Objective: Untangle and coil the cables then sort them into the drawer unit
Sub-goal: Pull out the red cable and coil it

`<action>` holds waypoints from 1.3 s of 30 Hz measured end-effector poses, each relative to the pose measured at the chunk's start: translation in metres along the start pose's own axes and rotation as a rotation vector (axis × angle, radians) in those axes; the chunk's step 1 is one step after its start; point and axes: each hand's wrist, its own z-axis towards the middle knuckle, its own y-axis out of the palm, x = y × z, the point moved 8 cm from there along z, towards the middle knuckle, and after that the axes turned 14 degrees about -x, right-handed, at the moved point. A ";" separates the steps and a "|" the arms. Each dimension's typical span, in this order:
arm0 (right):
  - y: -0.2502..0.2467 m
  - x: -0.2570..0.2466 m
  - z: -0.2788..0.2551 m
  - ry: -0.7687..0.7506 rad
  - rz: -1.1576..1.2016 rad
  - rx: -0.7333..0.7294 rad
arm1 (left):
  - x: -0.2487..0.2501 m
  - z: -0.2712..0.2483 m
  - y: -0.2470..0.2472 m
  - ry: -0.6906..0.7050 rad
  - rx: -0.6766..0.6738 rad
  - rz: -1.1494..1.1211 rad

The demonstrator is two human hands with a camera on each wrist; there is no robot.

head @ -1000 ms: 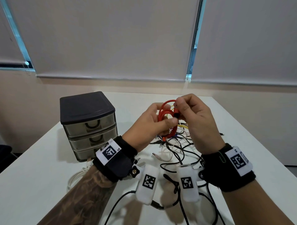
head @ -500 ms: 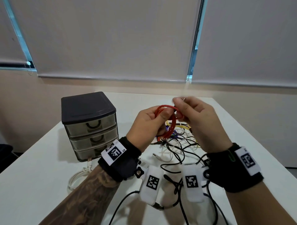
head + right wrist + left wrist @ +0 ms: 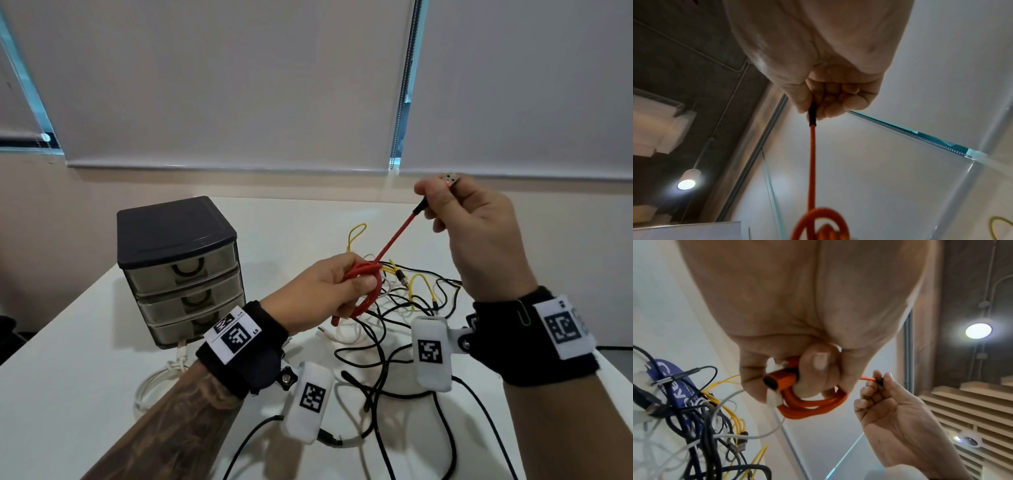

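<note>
Left hand (image 3: 322, 291): raised above the table (image 3: 68, 394), gripping a coiled cable (image 3: 364, 284); 1 strand of it runs up and right to the right hand (image 3: 479, 233), which pinches its plug end, higher and farther back than the left hand.
Drawer unit (image 3: 181, 270): left of the left hand, standing on the table, 3 drawers stacked, all shut.
Bundled cord (image 3: 161, 380): on the table before the drawer unit, beside the left forearm.
Cable tangle (image 3: 404, 308): on the table below and between both hands, spreading toward the viewer under the wrists.
Window blinds (image 3: 239, 85): behind the table, beyond both hands.
</note>
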 end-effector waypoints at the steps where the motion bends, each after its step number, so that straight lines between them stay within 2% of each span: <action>1: -0.004 0.002 0.000 -0.005 0.013 0.024 | 0.001 0.001 0.002 0.014 -0.017 -0.039; 4: -0.005 0.009 -0.001 0.002 0.067 0.057 | 0.006 0.000 0.000 0.064 -0.049 -0.262; 6: -0.004 0.014 0.000 0.014 0.159 0.049 | 0.009 -0.003 -0.011 0.101 0.000 -0.252; 8: 0.000 0.020 0.003 0.023 0.327 -0.024 | 0.015 -0.007 -0.022 0.149 0.063 -0.217; 10: 0.005 0.020 0.005 0.018 0.436 -0.136 | 0.021 -0.011 -0.031 0.205 0.103 -0.273; 14: 0.022 0.021 0.000 0.030 0.192 -0.307 | 0.034 -0.015 -0.037 0.308 0.107 -0.458; 16: 0.038 0.028 -0.002 0.073 0.148 -0.335 | 0.037 -0.014 -0.035 0.334 0.102 -0.487; 23: 0.079 0.046 -0.010 0.206 0.385 -0.350 | 0.023 -0.018 -0.046 0.231 0.176 -0.414; 27: 0.086 0.050 -0.014 0.255 0.495 -0.313 | 0.016 -0.017 -0.047 0.184 0.151 -0.359; 31: 0.094 0.054 -0.015 0.321 0.551 -0.304 | 0.016 -0.018 -0.050 0.180 0.158 -0.261; 35: 0.095 0.054 -0.016 0.335 0.473 -0.312 | 0.013 -0.019 -0.053 0.165 0.196 -0.255; 39: 0.097 0.055 -0.018 0.337 0.509 -0.316 | 0.012 -0.019 -0.049 0.145 0.139 -0.293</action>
